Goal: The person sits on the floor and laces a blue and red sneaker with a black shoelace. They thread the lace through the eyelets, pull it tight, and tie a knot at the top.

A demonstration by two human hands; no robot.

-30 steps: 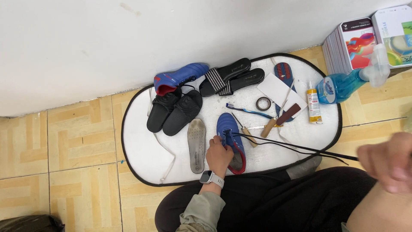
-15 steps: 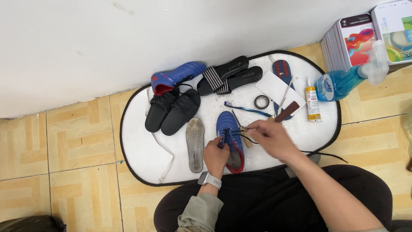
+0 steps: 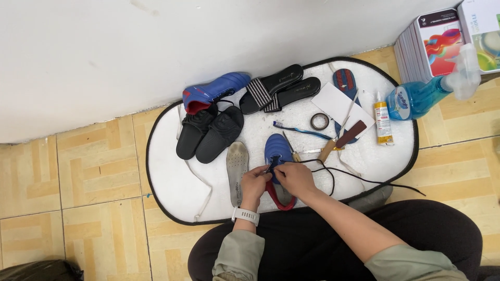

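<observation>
Hands meet over a blue shoe (image 3: 277, 153) at the front of a white mat (image 3: 172, 187) on the tiled floor: the left hand (image 3: 253, 182) and the right hand (image 3: 294, 178) both pinch a black lace (image 3: 359, 178) at the shoe's eyelets, and the lace trails off to the right. A grey insole (image 3: 237, 169) lies just left. Far right stand a blue spray bottle (image 3: 416, 98) with a round label, a yellow-labelled tube (image 3: 383, 122) and colourful boxes (image 3: 442, 39).
</observation>
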